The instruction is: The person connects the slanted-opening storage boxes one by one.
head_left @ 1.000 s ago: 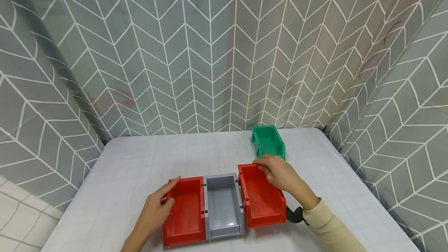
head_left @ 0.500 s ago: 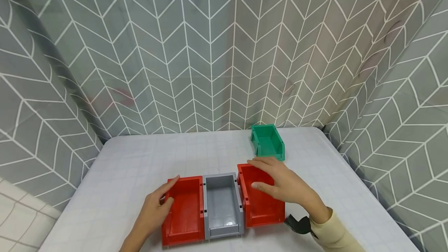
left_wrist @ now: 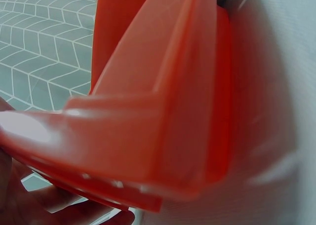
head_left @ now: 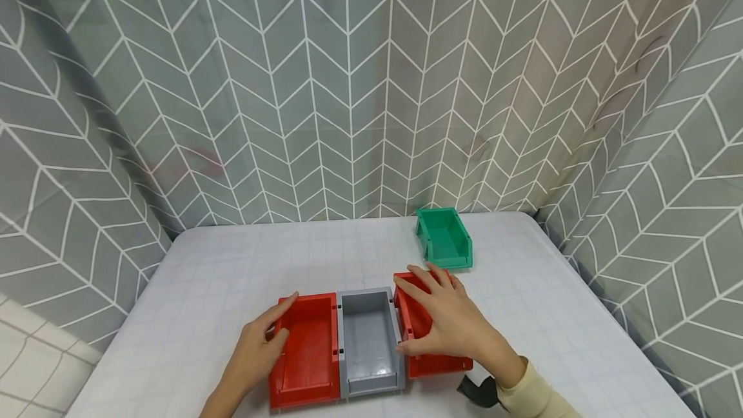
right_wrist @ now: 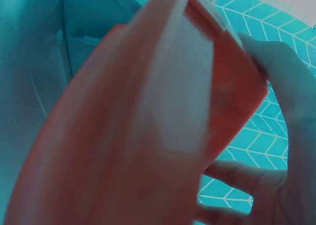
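Note:
Three open-front plastic bins stand in a row: a left red bin (head_left: 310,340), a grey bin (head_left: 368,334) in the middle and a right red bin (head_left: 438,366). My left hand (head_left: 252,350) holds the left red bin's outer side, index finger at the back corner and thumb at the rim. My right hand (head_left: 449,321) spans the right red bin, thumb at its left rim and fingers over the back edge. That bin sits slightly askew against the grey one. In the right wrist view the thumb and fingers lie on opposite sides of the red bin (right_wrist: 237,92).
A green bin (head_left: 444,237) stands at the back right of the white-covered table (head_left: 232,263). A black strap (head_left: 480,393) hangs by the right wrist. Grey chevron-patterned curtains (head_left: 348,82) enclose the back and sides.
The right hand has shifted from the right red bin's back edge to a wide hold across it, thumb moving to the left rim. The left hand and the bins look unmoved.

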The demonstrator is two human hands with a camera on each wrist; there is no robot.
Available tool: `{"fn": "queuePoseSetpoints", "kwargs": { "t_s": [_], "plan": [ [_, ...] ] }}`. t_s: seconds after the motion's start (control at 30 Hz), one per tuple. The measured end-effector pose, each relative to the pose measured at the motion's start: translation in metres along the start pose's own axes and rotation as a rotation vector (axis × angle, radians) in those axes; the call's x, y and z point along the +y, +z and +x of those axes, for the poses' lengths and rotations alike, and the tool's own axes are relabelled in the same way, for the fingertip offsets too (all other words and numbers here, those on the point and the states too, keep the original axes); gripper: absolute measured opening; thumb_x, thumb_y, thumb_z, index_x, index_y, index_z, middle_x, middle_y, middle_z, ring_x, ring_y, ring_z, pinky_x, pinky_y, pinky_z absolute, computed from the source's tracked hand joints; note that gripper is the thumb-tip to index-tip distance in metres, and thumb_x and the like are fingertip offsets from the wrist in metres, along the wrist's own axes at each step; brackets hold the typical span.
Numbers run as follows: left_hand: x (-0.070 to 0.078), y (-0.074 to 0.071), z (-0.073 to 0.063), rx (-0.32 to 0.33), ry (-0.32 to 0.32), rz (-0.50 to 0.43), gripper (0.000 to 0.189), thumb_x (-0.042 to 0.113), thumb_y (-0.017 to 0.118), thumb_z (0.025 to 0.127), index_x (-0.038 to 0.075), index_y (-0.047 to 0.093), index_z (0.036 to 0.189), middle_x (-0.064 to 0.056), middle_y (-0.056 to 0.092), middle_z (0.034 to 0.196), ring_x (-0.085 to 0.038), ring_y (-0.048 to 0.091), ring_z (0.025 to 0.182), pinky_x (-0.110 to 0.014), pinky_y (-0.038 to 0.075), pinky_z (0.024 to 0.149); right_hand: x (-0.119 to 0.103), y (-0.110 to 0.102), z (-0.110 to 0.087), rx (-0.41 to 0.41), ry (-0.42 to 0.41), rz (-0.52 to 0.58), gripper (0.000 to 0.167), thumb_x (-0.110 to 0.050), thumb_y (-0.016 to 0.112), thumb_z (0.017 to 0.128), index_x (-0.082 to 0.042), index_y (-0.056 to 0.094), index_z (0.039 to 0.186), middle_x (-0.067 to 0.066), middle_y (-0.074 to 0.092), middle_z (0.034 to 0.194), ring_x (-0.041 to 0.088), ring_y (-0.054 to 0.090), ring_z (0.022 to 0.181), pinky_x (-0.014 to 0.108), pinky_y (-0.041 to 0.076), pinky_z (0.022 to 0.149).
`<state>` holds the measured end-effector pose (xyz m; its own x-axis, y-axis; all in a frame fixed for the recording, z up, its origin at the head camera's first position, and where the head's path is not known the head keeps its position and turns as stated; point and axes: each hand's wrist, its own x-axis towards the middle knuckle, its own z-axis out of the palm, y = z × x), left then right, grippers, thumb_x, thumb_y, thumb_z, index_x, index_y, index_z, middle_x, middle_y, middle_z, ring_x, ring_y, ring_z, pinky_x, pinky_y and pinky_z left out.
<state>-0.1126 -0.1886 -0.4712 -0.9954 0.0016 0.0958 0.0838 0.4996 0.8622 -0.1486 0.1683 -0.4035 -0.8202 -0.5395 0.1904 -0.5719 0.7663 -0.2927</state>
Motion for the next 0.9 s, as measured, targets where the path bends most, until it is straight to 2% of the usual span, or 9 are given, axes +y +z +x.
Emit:
{"fn": "queuePoseSetpoints", "kwargs": {
  "t_s": [0.17,0.3,0.63,0.9],
  "plan": [
    [0.0006,0.0004,0.0008,-0.003,0.001,0.006,0.064,-0.007,0.054,0.094,0.015,0.053,0.155,-0.016,0.053,0.152,-0.042,0.050,0.137,-0.060,0.049,0.101,0.0003,0.0023,0.0004,-0.006,0.048,-0.012,0.103,-0.073,0.078,0.067,-0.032,0.049,0.157,0.009,0.040,0.159,0.042,0.028,0.147,0.075,0.042,0.101],
    [0.0011,-0.0003,0.0016,-0.006,0.004,0.013,0.064,-0.007,0.054,0.095,0.014,0.053,0.155,-0.016,0.053,0.152,-0.042,0.048,0.139,-0.060,0.049,0.101,0.0001,0.0031,0.0007,-0.009,0.054,-0.025,0.102,-0.072,0.078,0.068,-0.031,0.049,0.157,0.008,0.042,0.157,0.041,0.029,0.145,0.070,0.046,0.100],
    [0.0008,0.0001,-0.0003,-0.008,-0.014,0.001,0.064,-0.007,0.054,0.095,0.015,0.052,0.155,-0.016,0.053,0.152,-0.042,0.051,0.136,-0.060,0.048,0.102,-0.0020,0.0045,0.0018,0.001,0.037,-0.059,0.099,-0.068,0.081,0.068,-0.032,0.050,0.156,0.009,0.045,0.153,0.043,0.031,0.142,0.071,0.045,0.099],
    [0.0001,0.0004,-0.0006,-0.006,-0.016,0.006,0.063,-0.007,0.055,0.095,0.015,0.053,0.154,-0.017,0.053,0.151,-0.041,0.053,0.134,-0.059,0.050,0.100,-0.0012,0.0070,0.0019,-0.007,0.029,-0.031,0.100,-0.067,0.081,0.068,-0.028,0.051,0.156,0.012,0.044,0.153,0.044,0.031,0.141,0.073,0.044,0.097]
  ]
}}
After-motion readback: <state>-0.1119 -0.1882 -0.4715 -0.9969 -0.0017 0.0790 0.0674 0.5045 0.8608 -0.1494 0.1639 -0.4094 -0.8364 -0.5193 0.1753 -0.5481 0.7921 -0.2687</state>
